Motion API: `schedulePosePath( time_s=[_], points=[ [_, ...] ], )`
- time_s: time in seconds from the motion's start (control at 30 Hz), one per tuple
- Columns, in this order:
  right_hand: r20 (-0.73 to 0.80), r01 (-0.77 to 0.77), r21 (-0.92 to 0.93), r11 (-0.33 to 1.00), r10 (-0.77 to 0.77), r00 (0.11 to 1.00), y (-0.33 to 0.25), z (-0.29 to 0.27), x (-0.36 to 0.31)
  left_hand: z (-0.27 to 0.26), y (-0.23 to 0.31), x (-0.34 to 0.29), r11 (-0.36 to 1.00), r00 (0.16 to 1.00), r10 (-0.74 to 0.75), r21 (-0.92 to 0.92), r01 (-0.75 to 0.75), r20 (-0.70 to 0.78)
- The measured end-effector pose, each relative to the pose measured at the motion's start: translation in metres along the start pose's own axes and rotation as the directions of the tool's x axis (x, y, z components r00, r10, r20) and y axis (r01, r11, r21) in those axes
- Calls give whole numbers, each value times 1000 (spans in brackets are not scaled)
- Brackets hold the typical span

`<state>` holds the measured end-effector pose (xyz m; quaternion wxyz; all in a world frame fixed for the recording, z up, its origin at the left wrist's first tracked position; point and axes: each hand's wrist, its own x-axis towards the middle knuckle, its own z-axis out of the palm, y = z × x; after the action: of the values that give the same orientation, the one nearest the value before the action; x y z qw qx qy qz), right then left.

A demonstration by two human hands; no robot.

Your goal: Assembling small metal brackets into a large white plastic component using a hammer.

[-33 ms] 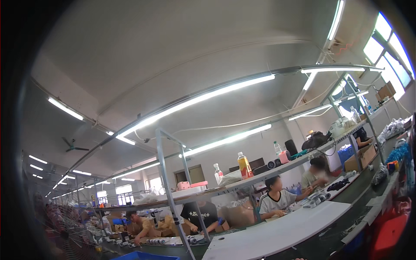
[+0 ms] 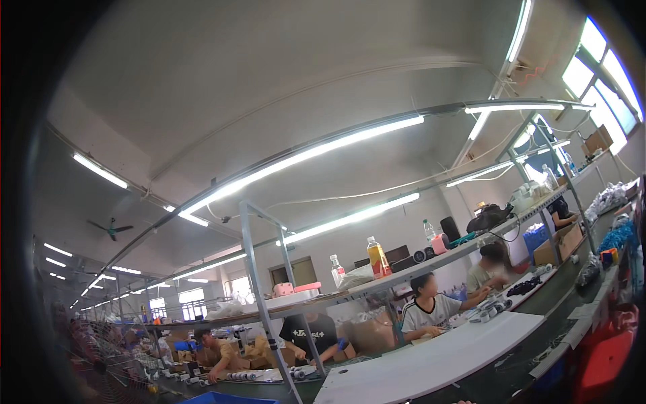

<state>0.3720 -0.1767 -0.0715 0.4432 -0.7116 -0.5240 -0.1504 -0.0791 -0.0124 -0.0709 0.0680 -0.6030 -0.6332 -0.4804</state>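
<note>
At the lower edge, a small skin-coloured sliver (image 2: 464,402) shows, probably fingertips of my right hand; its grip is hidden. My left hand is out of the picture. Just beyond that sliver lies a long white board (image 2: 417,363) on the dark green work surface (image 2: 531,337). Across the board, a person in a white shirt (image 2: 431,313) sits with both hands over small parts. Grey-and-white cylindrical parts (image 2: 490,311) lie beside that person's hands.
A metal-framed shelf (image 2: 410,275) crosses above the bench, carrying bottles (image 2: 377,259) and a pink box (image 2: 283,289). A blue bin (image 2: 229,398) stands at the lower edge, a red bin (image 2: 605,363) at right. A fan guard (image 2: 101,367) is at left. More people work along the bench.
The picture has shifted very slightly to the left. The ceiling fan's blades have turned. Across the board, the white-shirted person's hands have moved slightly.
</note>
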Motion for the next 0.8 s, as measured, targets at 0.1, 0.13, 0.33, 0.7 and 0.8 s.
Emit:
schedulePosePath(
  time_s=[0.1, 0.13, 0.33, 0.7, 0.8],
  points=[
    [27, -11, 57, 998, 9, 1000, -5, -10, 4, -9, 1, -6, 999, 999, 43, -15, -43, -25],
    [20, -17, 103, 995, 15, 1000, -6, -15, 8, -11, 4, -2, 999, 999, 43, -6, -42, 13],
    [-267, 273, 399, 876, -174, 948, -54, -190, 104, -15, 19, 0, 991, 993, 112, 66, -114, 38],
    [-577, 833, 112, 542, -647, 499, -170, -405, 154, 11, -7, 10, 989, 988, 130, 77, -124, -80],
    [-573, 841, 88, 534, -664, 481, -183, -401, 164, 18, -3, 19, 992, 991, 110, 69, -105, -79]
  ],
)
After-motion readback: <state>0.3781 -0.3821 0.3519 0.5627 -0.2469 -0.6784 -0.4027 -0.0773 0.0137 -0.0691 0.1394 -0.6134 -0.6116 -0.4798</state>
